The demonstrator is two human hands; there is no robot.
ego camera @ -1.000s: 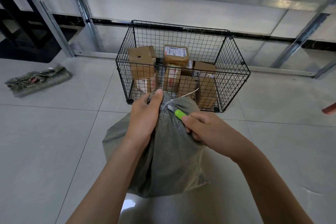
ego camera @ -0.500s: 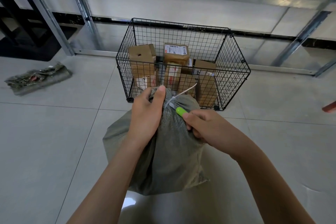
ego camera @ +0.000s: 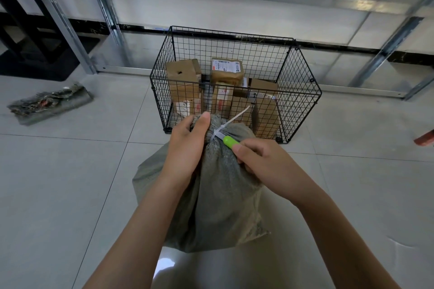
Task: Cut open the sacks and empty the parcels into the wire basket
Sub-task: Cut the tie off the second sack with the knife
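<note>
A full grey-green woven sack (ego camera: 218, 199) stands on the tiled floor in front of me. Its gathered neck is bound with a white cable tie (ego camera: 229, 124). My left hand (ego camera: 187, 148) grips the neck just below the top. My right hand (ego camera: 263, 162) holds a small cutter with a green handle (ego camera: 230, 142), its tip against the tie. Behind the sack stands the black wire basket (ego camera: 303, 91), holding several brown cardboard parcels (ego camera: 184, 80).
A flattened dirty sack (ego camera: 50, 102) lies on the floor at the left. Metal frame posts (ego camera: 63, 19) and a wall run along the back. A red object (ego camera: 425, 138) pokes in at the right edge. Grey floor tiles surround the sack.
My hands and the sack neck have shifted slightly up and toward the basket; the cutter tip stays at the tie, which is still whole.
</note>
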